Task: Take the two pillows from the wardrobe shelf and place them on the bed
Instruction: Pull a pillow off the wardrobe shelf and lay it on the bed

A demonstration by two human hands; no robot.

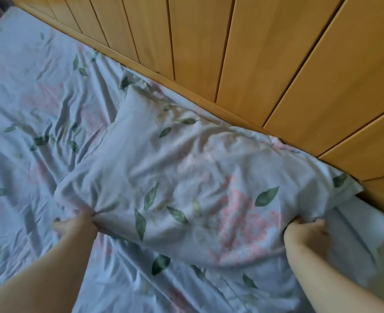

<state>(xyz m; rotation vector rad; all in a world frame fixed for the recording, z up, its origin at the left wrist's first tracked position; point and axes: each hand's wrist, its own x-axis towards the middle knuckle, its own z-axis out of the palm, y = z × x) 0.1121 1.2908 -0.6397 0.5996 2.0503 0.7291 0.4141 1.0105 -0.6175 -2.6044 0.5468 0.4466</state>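
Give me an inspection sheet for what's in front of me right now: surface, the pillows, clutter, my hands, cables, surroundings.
Surface: bed, covered by a wrinkled leaf-print sheet.
Job's things: pillow in a matching cover, on the bed with its far edge by the wooden panelling; only one seen.
Clutter: nothing seen.
Hands: left hand grips the pillow's near left corner; right hand grips its near right corner.
Cables: nothing seen.
Surroundings: wooden panelling runs along the bed's far side.
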